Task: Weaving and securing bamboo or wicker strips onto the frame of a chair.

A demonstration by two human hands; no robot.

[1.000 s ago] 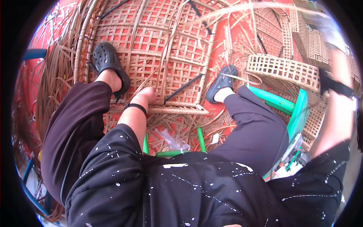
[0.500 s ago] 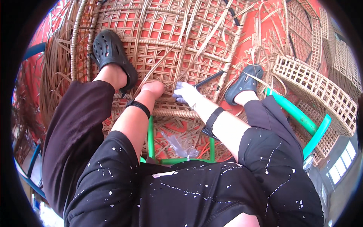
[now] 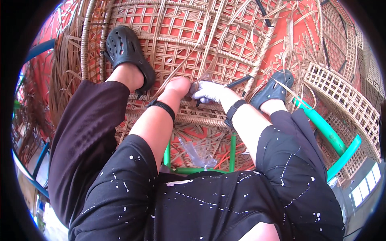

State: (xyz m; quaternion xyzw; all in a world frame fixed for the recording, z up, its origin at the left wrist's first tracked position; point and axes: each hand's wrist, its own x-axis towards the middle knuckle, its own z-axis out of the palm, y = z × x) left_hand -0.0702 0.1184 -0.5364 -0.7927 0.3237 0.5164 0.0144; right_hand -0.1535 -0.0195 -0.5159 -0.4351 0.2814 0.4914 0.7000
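A large woven panel of tan strips (image 3: 177, 30) lies on the red floor in front of me. At its near side, my bare left hand (image 3: 179, 85) is curled closed, with its fingers mostly hidden beneath it. Right against it is my right hand (image 3: 209, 92) in a whitish glove, fingers bent together and pointing left. Whatever lies between the fingertips is too small to make out. Long loose strips (image 3: 208, 34) run from the far side of the panel down toward both hands. A dark bar (image 3: 239, 81) shows just right of the glove.
My dark clogs (image 3: 128, 50) stand on the panel at left and beside it at right. Loose strips (image 3: 66, 60) hang at far left. A woven openwork basket (image 3: 341, 90) and green tubing (image 3: 321, 124) are on the right. Clear plastic (image 3: 197, 154) and scraps lie below the hands.
The view has shifted, so the panel sits farther right in it. My hands have come together, and the right fingers have curled in beside my left hand.
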